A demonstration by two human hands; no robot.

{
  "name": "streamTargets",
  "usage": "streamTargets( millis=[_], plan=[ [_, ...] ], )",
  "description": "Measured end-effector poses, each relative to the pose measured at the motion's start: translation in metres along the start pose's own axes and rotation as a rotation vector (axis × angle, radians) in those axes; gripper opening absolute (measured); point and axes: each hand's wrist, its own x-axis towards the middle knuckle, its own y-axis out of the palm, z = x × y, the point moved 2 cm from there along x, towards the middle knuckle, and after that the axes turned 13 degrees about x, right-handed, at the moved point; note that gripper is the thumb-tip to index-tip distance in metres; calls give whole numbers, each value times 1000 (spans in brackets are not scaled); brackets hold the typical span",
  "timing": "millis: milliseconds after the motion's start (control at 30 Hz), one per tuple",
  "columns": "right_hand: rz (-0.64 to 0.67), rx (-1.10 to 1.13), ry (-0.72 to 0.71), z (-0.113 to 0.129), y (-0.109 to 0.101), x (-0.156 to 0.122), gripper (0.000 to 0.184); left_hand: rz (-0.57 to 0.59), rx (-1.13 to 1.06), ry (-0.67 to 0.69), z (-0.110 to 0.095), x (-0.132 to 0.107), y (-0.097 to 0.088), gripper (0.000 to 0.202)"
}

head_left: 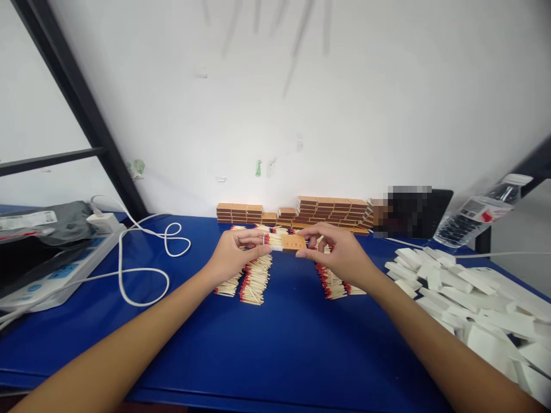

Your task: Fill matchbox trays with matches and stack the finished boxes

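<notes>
Your left hand (pixel 235 255) narrowly pinches the tray (pixel 276 248), your right hand (pixel 340 251) the sleeve (pixel 294 242); tilting either could spill the matches (pixel 272 238).

Handwork station in a plain room; whether home or workshop, I cannot tell. My blue table (pixel 293 338) stands against a marked white wall (pixel 172 115), beside a black frame (pixel 73 86). Before me, rows of loose matches (pixel 256 281), stacked matchboxes (pixel 331 211) and heaped white trays (pixel 456 281) indicate bench work; a power strip (pixel 55 274) and water bottle (pixel 484 212) indicate an everyday indoor space.
</notes>
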Motion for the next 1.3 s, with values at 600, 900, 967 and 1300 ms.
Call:
streamTargets(
  millis=[600, 900, 967, 1300],
  plan=[
    [182, 284, 12, 36, 23, -12, 45, 492, -2, 78, -27, -15, 1, 69],
    [-54, 231, -71, 36, 37, -23, 43, 682, -510, 12, -22, -30, 19, 68],
    [-64, 187, -92, 36, 38, -24, 39, 705, -598, -25, -21, -33, 24, 66],
    [32, 100, -134, 45, 42, -27, 34, 668, -588, -91, -22, -32, 24, 60]
  ],
)
